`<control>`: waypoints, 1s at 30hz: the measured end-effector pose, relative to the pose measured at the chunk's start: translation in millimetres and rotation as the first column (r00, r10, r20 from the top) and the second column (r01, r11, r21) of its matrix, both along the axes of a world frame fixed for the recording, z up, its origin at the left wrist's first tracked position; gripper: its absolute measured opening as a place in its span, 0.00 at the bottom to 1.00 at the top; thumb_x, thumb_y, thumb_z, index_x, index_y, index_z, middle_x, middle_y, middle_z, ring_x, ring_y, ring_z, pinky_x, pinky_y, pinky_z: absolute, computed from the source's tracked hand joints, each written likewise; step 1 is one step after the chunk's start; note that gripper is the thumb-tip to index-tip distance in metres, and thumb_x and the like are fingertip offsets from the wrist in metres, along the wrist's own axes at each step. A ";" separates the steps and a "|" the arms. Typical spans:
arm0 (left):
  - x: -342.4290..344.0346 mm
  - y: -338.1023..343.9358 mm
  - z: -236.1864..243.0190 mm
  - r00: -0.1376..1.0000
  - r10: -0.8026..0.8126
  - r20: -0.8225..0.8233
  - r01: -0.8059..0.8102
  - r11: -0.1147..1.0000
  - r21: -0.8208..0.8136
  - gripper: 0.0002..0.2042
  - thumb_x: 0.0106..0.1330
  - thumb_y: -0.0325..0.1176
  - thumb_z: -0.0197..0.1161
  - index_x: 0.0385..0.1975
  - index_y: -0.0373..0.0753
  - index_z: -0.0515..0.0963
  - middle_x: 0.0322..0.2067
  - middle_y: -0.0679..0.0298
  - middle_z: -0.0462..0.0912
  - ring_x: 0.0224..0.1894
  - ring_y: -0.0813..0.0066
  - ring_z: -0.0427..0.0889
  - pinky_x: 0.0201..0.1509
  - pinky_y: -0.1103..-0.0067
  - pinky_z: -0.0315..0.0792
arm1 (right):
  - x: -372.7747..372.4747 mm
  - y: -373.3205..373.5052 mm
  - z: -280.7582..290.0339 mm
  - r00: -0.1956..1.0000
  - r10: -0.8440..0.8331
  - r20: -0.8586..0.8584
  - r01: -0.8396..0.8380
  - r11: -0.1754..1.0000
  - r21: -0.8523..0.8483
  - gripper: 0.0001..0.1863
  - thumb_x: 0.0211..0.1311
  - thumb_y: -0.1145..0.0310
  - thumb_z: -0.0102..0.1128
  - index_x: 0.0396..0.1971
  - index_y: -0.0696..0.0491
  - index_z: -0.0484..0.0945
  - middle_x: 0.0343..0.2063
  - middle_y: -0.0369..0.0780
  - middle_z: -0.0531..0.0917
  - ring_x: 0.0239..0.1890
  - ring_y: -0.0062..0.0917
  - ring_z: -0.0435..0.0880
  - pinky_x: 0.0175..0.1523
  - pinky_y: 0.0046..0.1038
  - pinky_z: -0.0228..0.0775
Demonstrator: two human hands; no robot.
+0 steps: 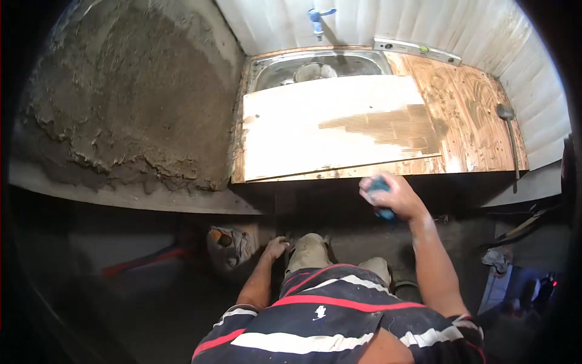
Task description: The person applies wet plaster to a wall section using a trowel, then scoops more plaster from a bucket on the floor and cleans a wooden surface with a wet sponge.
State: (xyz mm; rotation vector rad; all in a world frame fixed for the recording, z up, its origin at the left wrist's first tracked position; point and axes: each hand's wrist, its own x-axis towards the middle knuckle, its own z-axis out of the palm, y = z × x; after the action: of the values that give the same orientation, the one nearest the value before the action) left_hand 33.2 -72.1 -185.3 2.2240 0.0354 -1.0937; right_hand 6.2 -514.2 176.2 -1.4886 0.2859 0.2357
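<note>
Two hands appear, both the person's own. The right hand (391, 197) is raised in front of the desk's (473, 130) front edge, just below it in the picture; its grip is closed in a fist around a blue tool (381, 185), of which only the blue handle shows between the fingers and beneath the palm. What kind of tool it is cannot be told. The tool thus lies inside the grip, near the desk's front edge and close to the front right corner of the pale board (321, 124).

The left hand (276, 247) hangs low beside the person's knee (308, 249), fingers curled and holding nothing that can be seen; it is just right of a crumpled sack (229, 244) on the floor.

The pale board lies flat on the wooden desk, covering its left and middle part; a patch of ridged, combed grey mortar (388, 127) marks its right half. Behind the board a steel sink (315, 68) is set into the desk's rear left corner, with a blue tap (317, 17) on the wall above. A spirit level (417, 51) rests along the rear edge. A ladle (509, 136) lies along the right edge. Left of the desk, a large heap of grey mortar (130, 97) sits on a separate slab.
</note>
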 end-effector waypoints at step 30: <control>-207.1 66.0 30.0 0.585 0.801 -0.129 -0.785 0.599 0.158 0.19 0.60 0.30 0.64 0.53 0.35 0.78 0.47 0.57 0.83 0.48 0.70 0.80 0.51 0.74 0.73 | 417.9 123.2 -42.1 0.832 0.537 0.139 -0.236 0.570 -0.787 0.16 0.53 0.62 0.55 0.28 0.62 0.77 0.25 0.52 0.82 0.28 0.39 0.82 0.39 0.40 0.73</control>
State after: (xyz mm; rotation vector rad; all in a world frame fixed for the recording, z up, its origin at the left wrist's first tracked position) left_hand -174.0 -6.1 -155.3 1.7963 1.0890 -0.7573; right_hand 424.1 -390.9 134.1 -2.3945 -0.3318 0.1967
